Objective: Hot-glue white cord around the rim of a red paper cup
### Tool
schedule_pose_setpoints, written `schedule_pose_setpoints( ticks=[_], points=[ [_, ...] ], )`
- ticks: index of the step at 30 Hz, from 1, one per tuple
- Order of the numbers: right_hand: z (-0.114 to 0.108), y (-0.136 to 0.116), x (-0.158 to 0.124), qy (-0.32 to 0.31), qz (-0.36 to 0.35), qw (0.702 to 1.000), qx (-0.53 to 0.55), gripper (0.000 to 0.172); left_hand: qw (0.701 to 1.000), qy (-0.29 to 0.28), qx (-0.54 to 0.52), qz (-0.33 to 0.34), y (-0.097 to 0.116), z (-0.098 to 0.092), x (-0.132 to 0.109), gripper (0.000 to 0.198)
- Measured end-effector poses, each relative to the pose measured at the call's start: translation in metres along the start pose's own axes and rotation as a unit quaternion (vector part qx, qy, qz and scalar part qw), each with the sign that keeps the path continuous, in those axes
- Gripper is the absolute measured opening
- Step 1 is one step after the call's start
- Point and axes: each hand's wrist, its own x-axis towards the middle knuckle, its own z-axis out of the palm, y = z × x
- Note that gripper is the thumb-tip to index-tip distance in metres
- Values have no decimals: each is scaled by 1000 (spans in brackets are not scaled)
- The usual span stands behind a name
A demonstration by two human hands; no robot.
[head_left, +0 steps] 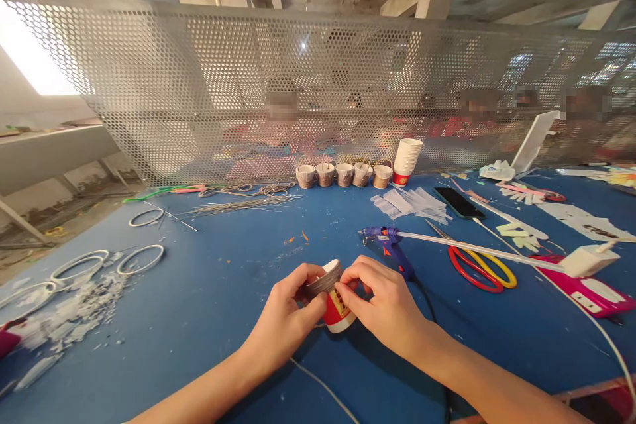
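"Where is the cup?"

"A red-and-white paper cup (334, 319) is at the near middle of a blue table (199, 318), tilted, with grey-brown cord (322, 283) wrapped around its upper part. I cannot tell whether its base touches the tabletop."

"How is it held?"

"The left hand (289, 310) grasps it from the side, thumb in front. The right hand (383, 301) has its thumb and fingertips against the cup's right side, by the wrapping; I cannot tell whether they pinch the cord. A loose strand (322, 384) trails toward the viewer."

"And around them?"

"Just beyond the right hand lies a blue glue gun (390, 248) with a long glue stick (447, 242) behind it. To its right are scissors (489, 271) with red and yellow handles. At the back, five small handled baskets (344, 175) stand in a row beside stacked paper cups (408, 156). White rings (140, 260) lie far left."
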Motion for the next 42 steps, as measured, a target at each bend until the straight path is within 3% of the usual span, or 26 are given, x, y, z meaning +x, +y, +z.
schedule_pose_setpoints(
  ticks=[30, 42],
  points=[
    [-2, 4, 1, 9, -4, 1000, 0, 14, 1000, 9, -8, 8, 0, -3, 0, 5],
    [-2, 7, 2, 4, 6, 1000, 16, 12, 999, 14, -29, -3, 6, -5, 0, 10]
  ],
)
